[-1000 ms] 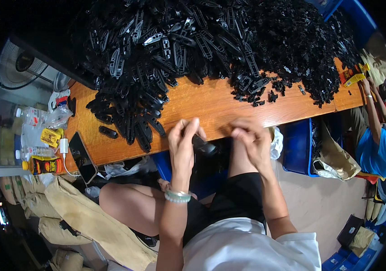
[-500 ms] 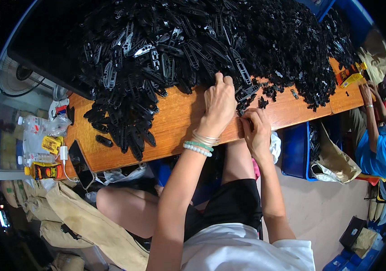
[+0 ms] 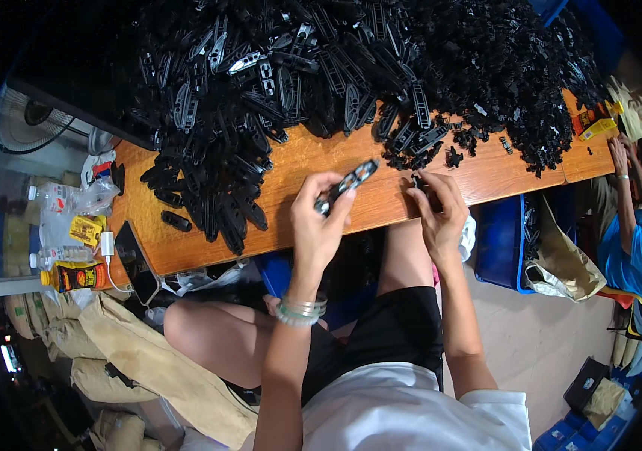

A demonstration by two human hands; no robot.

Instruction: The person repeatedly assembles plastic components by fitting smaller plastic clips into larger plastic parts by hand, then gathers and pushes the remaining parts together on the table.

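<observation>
Above the wooden table [image 3: 298, 154], my left hand [image 3: 319, 229] grips a long, narrow black plastic part [image 3: 358, 175] with pointed end and cut-outs, tilted up to the right. Beside it, the fingertips of my right hand [image 3: 441, 214] pinch a small black plastic piece [image 3: 417, 180], mostly hidden by the fingers. A big heap of similar long black parts [image 3: 261, 83] lies beyond my left hand. Small black clips [image 3: 512, 90] form another heap at the far right, with a few loose small pieces [image 3: 454, 156] just beyond my right hand.
At the table's left end are a phone [image 3: 137, 259] with a white cable, plastic bottles [image 3: 58, 197] and a yellow packet [image 3: 86, 230]. A fan [image 3: 28, 124] stands farther left. Blue bins [image 3: 497, 248] sit below the right edge. Another person in a blue shirt [image 3: 632, 252] works at far right.
My left hand has drawn back from the heap, toward me and leftward, and now shows a long black part. My right hand has shifted slightly right, holding a small piece.
</observation>
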